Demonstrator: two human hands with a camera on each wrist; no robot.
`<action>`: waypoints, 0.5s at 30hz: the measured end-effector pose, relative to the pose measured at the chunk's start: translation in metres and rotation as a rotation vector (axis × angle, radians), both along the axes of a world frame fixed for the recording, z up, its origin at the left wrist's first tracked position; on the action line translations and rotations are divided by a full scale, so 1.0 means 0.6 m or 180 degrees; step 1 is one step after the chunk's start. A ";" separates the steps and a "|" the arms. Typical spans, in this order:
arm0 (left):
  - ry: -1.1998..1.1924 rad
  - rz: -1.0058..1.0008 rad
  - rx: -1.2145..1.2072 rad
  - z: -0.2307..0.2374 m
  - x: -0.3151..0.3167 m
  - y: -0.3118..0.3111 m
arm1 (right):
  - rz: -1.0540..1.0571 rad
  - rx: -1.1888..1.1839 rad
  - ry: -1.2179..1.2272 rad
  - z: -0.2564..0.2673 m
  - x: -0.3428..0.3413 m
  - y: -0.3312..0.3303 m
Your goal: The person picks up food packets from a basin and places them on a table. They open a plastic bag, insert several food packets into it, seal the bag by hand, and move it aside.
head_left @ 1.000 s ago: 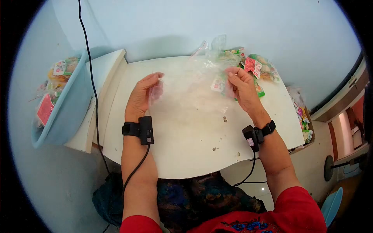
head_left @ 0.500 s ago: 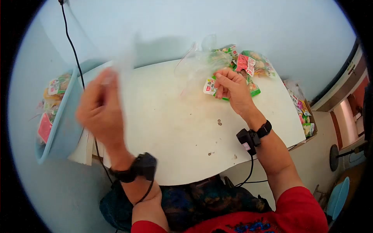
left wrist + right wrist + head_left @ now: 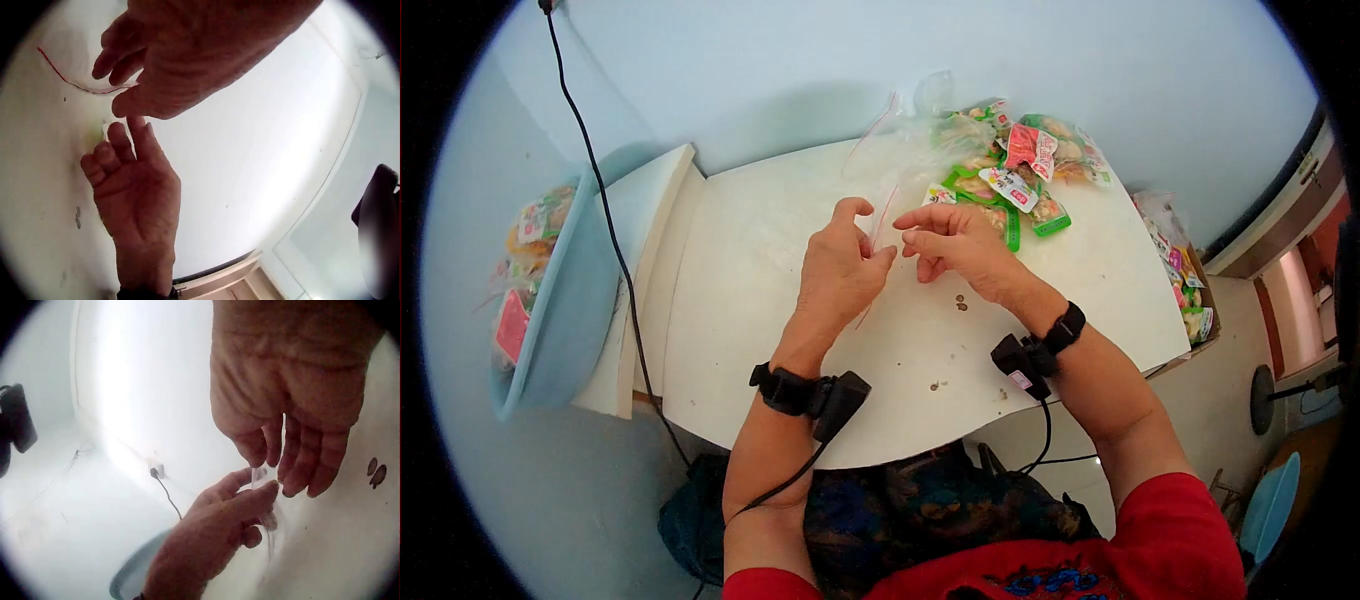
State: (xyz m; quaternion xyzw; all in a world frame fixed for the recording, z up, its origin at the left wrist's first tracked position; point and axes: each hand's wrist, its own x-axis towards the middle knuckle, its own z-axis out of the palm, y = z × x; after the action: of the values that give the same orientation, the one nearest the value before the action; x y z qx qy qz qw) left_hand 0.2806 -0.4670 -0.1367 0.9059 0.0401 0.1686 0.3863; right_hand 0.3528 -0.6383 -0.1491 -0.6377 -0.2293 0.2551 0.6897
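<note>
In the head view, a clear plastic zip bag with a red seal line (image 3: 884, 216) stands edge-on over the middle of the white table. My left hand (image 3: 840, 268) pinches it between thumb and fingers; the right wrist view shows the clear plastic (image 3: 257, 477) between those fingertips. Facing it, my right hand (image 3: 972, 248) has loosely bent, parted fingers, its fingertips right at the bag's edge. From the left wrist, the red line (image 3: 81, 87) runs up to the left fingers, and the right palm (image 3: 140, 200) faces the camera.
Several food packets (image 3: 1025, 165) lie piled at the back right, beside more clear bags (image 3: 900, 145). A blue basin (image 3: 585, 290) with packets stands left; a box (image 3: 1200, 310) of packets is right. Small dark bits (image 3: 961, 302) dot the table (image 3: 750, 330). A black cable (image 3: 600, 190) hangs left.
The bag was spread flat between both hands, then my left hand swung it up and left in a blur. Now that hand is back at the middle, close to the right hand.
</note>
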 end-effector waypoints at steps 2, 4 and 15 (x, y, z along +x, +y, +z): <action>-0.0098 -0.0084 0.0105 -0.003 0.003 0.008 | -0.0089 -0.0052 -0.0001 0.002 -0.003 0.002; -0.0102 -0.0179 -0.0018 0.001 0.003 0.012 | -0.0147 0.0166 -0.0192 -0.010 0.000 0.007; -0.0235 -0.0186 -0.0356 0.005 0.006 0.018 | -0.0255 -0.0260 -0.1207 -0.018 -0.006 0.017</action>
State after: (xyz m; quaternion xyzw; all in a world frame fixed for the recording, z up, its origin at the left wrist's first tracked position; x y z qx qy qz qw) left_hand 0.2842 -0.4562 -0.1338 0.8769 0.0088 0.1882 0.4423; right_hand 0.3493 -0.6279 -0.1598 -0.7104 -0.3191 0.1118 0.6173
